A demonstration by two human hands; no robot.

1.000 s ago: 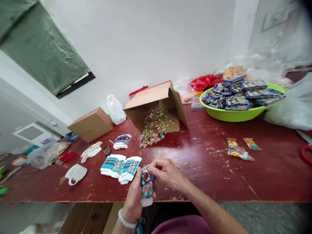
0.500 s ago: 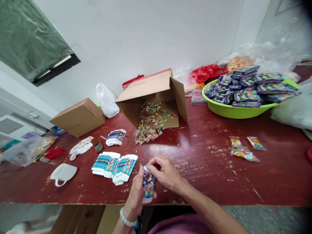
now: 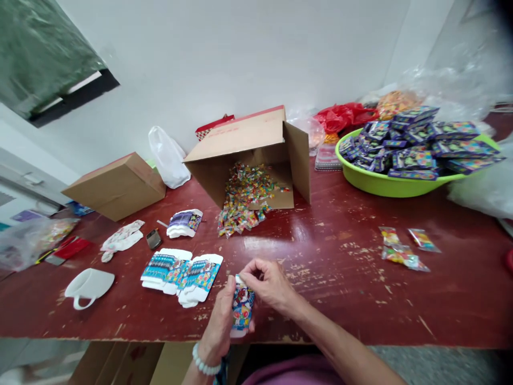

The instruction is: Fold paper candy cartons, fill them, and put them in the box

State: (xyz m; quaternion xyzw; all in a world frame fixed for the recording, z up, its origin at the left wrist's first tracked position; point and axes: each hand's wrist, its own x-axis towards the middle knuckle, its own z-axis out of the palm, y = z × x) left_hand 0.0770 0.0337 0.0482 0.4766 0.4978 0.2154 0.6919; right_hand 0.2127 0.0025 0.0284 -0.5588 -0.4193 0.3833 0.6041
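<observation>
My left hand (image 3: 219,320) grips a small colourful printed carton (image 3: 242,309) upright at the near edge of the red table (image 3: 340,289). My right hand (image 3: 267,282) pinches the carton's top flap with thumb and fingertips. Just to the left lie flat unfolded cartons (image 3: 182,270), blue and white. A tipped cardboard box (image 3: 250,155) behind spills several small candy packets (image 3: 242,206) onto the table. A bead bracelet is on my left wrist.
A green basin (image 3: 385,184) piled with purple filled cartons stands at the back right. Loose candy packets (image 3: 401,248) lie to the right. A closed cardboard box (image 3: 116,184), a white bag (image 3: 166,158), a white cup (image 3: 88,286) and another carton stack (image 3: 182,223) sit at the left.
The view has shifted a little to the right and down. Both hands stay on the carton, my right fingers still working at its top flap.
</observation>
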